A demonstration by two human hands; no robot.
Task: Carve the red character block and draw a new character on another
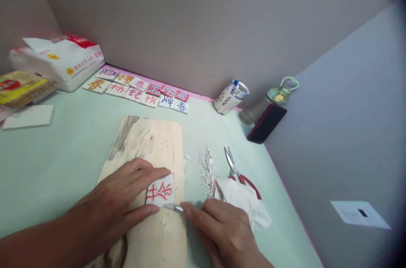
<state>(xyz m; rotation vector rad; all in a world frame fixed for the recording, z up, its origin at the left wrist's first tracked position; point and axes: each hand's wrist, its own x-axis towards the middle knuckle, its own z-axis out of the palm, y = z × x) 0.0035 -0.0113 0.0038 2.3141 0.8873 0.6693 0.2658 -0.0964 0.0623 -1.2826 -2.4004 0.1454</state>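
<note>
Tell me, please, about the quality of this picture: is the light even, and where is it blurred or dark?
Head view: light looks soft, but the right wall is bluer than the back wall; head view: the yellow packet looks blurred, the top right corner is black, while the red-marked card is fairly sharp.

The knife [174, 207] is smooth metal, the board [155, 145] matt wood.

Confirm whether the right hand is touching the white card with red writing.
Apart. The head view shows bare wooden board between the right hand and the card; only the knife it holds reaches toward the card's edge.
</note>
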